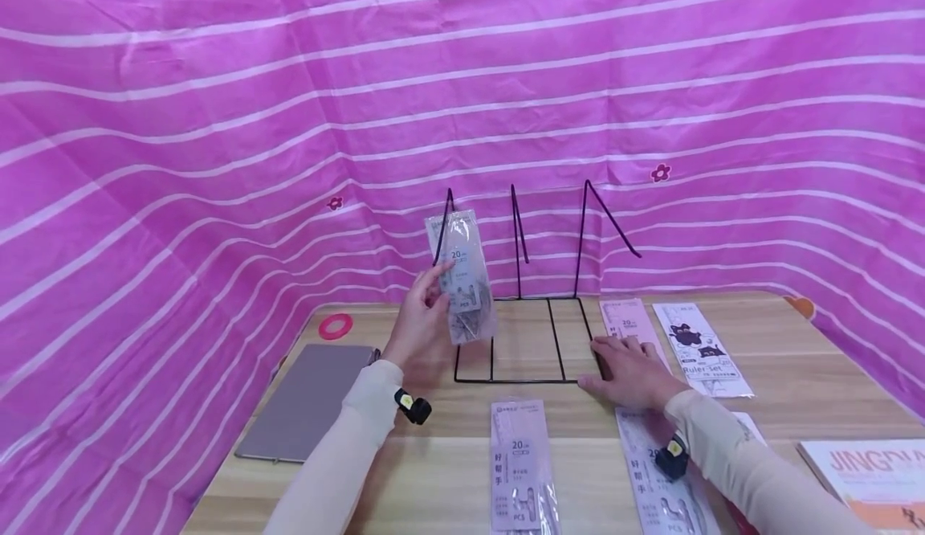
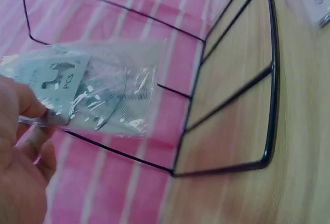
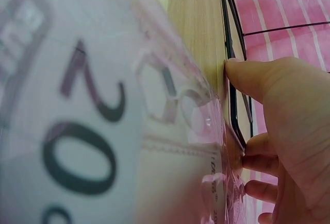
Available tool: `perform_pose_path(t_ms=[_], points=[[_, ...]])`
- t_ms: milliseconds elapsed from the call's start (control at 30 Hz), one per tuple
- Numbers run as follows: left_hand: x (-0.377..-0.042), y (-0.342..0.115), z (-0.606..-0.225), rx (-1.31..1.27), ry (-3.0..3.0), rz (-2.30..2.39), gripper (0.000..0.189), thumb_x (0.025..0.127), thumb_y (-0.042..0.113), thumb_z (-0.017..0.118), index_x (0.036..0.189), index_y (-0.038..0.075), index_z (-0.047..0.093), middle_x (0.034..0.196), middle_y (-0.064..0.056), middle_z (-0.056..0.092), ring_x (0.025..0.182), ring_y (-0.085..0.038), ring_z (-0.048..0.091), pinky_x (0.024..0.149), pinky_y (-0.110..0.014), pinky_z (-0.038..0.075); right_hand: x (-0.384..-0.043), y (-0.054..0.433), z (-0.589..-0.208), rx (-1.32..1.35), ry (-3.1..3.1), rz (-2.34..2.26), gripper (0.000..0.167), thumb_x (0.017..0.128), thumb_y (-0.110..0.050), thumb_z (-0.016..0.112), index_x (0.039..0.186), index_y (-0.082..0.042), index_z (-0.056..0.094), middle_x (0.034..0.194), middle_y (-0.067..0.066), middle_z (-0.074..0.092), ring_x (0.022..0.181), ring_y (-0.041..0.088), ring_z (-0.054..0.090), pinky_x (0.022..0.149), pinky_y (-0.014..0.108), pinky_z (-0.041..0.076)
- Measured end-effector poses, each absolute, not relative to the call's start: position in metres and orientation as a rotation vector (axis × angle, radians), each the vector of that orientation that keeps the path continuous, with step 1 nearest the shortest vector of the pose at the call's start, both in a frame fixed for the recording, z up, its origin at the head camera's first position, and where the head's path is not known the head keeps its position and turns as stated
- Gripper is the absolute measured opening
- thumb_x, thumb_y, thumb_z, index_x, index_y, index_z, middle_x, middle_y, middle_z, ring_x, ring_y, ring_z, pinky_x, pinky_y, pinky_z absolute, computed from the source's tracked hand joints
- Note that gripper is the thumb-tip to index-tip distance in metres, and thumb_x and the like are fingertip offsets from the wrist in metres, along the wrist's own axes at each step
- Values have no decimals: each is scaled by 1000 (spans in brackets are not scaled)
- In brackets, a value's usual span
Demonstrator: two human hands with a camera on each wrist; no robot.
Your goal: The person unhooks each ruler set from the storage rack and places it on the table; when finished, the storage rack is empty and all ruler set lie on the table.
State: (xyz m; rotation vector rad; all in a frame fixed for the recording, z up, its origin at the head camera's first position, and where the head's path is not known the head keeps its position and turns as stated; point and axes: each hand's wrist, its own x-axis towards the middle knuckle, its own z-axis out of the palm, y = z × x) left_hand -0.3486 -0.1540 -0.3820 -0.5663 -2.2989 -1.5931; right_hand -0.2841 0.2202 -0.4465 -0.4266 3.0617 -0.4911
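My left hand (image 1: 419, 314) pinches a clear-bagged ruler set (image 1: 468, 294) by its side, thumb in front. The bag is upright with a slight tilt, its printed card marked 20. The left prong of a black wire rack (image 1: 556, 338) crosses the bag's top in the head view. Drawing tools show through the plastic of the ruler set (image 2: 108, 95) in the left wrist view. At the rack's front right corner my right hand (image 1: 632, 370) holds the frame, thumb on the front bar and fingers along the side bar.
More bagged ruler sets lie near the front (image 1: 520, 459), under my right wrist (image 1: 643, 471) and beyond my right hand (image 1: 625, 318). A cat-print ruler set (image 1: 704, 350), a book (image 1: 867, 467), a grey laptop-like slab (image 1: 307, 398) and a pink ring (image 1: 336, 316) share the wooden table.
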Motion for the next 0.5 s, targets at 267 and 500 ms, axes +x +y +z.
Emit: perform_pose_path(t_ms=[267, 500], points=[[-302, -173, -368, -636, -2401, -1627, 74, 99, -3, 58, 159, 40, 44, 114, -13, 63, 85, -20, 55, 66, -21, 51, -284, 220, -443, -431, 3059, -503, 92, 95, -69, 62, 158, -3, 44, 166, 24, 39, 152, 55, 31, 122, 76, 19], [-261, -189, -365, -633, -2507, -1577, 76, 100, -1, 59, 159, 43, 41, 121, -9, 61, 88, -23, 55, 62, -22, 51, -285, 221, -444, -451, 3077, -500, 92, 95, -67, 63, 157, -2, 45, 164, 24, 41, 150, 54, 34, 120, 75, 24]])
